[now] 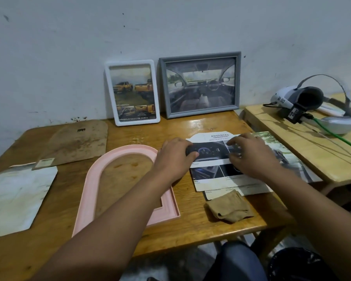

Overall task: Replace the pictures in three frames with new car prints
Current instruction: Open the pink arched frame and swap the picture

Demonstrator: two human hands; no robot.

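Resting on the print [215, 159], both hands lie atop it: left hand [173, 157] fingers curled at its near-left edge, right hand [249, 157] fingers spread, perhaps pinching. The print's long axis runs away from the person. The pink frame [93, 179] lies open just left of the left fingers, nearer that hand.

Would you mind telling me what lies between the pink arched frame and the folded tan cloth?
Head view: only bare wooden table separates the pink arched frame from the folded tan cloth.
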